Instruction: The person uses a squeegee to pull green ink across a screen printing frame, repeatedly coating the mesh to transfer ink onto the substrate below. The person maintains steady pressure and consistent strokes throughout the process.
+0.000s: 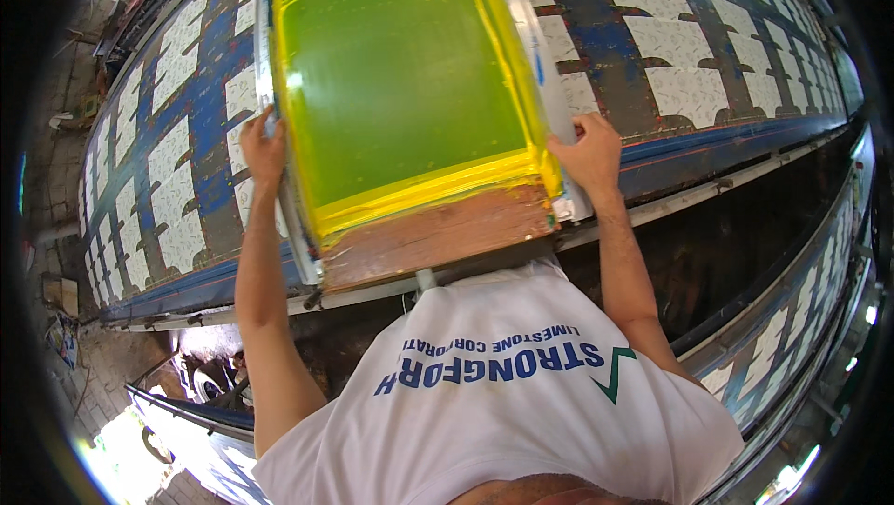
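Observation:
A large screen printing frame (400, 77) with a green mesh and yellow taped borders lies in front of me, slightly tilted to the left. Along its near end runs a reddish-brown wooden board (442, 237). My left hand (264, 149) is closed on the metal edge at the frame's left side. On the opposite side, my right hand (592, 153) grips the right edge near the lower corner, thumb toward the yellow border. White printed fabric pieces (687, 94) with curved cut-outs lie in rows beside the frame. The frame's underside is hidden.
The long blue, stained printing table (689, 166) stretches left and right, with a metal rail (712, 190) along its near edge. Another table bearing white pieces (768, 356) stands at the lower right. Brick flooring (61, 184) with scattered items shows at the far left.

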A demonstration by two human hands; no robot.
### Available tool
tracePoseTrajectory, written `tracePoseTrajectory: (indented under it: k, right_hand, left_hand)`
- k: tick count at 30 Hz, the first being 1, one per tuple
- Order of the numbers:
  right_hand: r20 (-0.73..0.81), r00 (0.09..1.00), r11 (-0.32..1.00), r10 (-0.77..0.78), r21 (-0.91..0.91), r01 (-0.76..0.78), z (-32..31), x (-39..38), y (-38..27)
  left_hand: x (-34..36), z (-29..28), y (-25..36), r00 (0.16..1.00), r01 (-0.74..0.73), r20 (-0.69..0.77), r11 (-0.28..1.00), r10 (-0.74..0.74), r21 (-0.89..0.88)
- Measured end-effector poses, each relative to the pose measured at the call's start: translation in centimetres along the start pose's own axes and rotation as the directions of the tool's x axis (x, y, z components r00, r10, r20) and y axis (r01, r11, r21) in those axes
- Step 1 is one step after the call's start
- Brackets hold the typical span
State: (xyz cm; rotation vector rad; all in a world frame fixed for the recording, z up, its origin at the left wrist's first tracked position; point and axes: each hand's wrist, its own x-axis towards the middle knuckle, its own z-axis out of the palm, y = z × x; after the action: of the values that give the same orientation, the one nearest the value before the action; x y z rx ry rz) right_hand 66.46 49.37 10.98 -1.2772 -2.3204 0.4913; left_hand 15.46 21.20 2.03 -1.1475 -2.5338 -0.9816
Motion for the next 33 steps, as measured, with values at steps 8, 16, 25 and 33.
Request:
tracePoseTrajectory:
  k: [8,16,25,33]
  right_hand:
    - [0.005,1.000,0.999,0.030,-0.029,-0.030,-5.4,2.3,15.4]
    - [0.042,0.999,1.000,0.008,0.024,-0.009,-6.9,2.9,19.6]
    - [0.095,0.995,0.999,0.015,0.028,-0.017,-6.9,2.3,19.5]
    - [0.249,0.939,0.937,-0.239,0.313,0.155,-9.3,-0.5,14.4]
  left_hand:
    - [-3.0,9.3,15.3,0.997,0.020,-0.072,0.999,-0.017,0.043]
    - [-4.0,10.4,19.9,0.994,0.027,-0.110,0.998,-0.021,0.051]
    - [-4.8,11.7,18.8,0.998,0.058,-0.017,0.992,-0.057,0.108]
    - [-4.8,12.4,18.2,0.999,0.036,0.002,0.982,-0.037,0.184]
